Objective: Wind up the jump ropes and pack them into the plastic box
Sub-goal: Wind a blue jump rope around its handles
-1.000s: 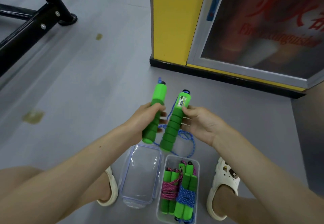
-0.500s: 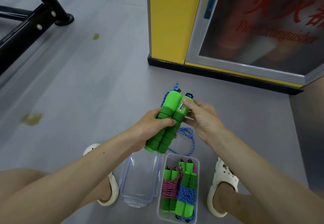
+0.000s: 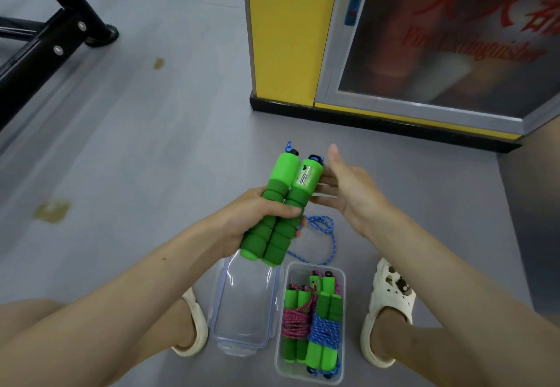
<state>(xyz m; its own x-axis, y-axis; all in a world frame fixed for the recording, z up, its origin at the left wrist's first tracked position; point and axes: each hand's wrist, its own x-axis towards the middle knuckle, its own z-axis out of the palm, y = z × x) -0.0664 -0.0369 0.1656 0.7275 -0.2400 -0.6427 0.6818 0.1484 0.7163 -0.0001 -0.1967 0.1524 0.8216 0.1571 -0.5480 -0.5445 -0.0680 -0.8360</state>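
My left hand (image 3: 257, 220) grips two green foam jump rope handles (image 3: 285, 201) side by side, pointing up and away. Their blue rope (image 3: 325, 232) hangs loose to the floor below. My right hand (image 3: 348, 192) is spread, its fingertips touching the right handle's side. Between my feet stands the clear plastic box (image 3: 341, 274). Inside it lie two wound ropes with green handles, one pink (image 3: 295, 324) and one blue (image 3: 325, 330). The box's clear lid (image 3: 245, 305) rests on the floor to the left of the box.
A yellow fire extinguisher cabinet (image 3: 285, 35) with a glass door stands ahead on the grey floor. A black metal frame (image 3: 51, 38) crosses the upper left. My feet in pale sandals (image 3: 389, 311) flank the box and lid.
The two handles were apart, one in each hand; now both are together in my left hand. My right hand has let go and spread its fingers beside them.
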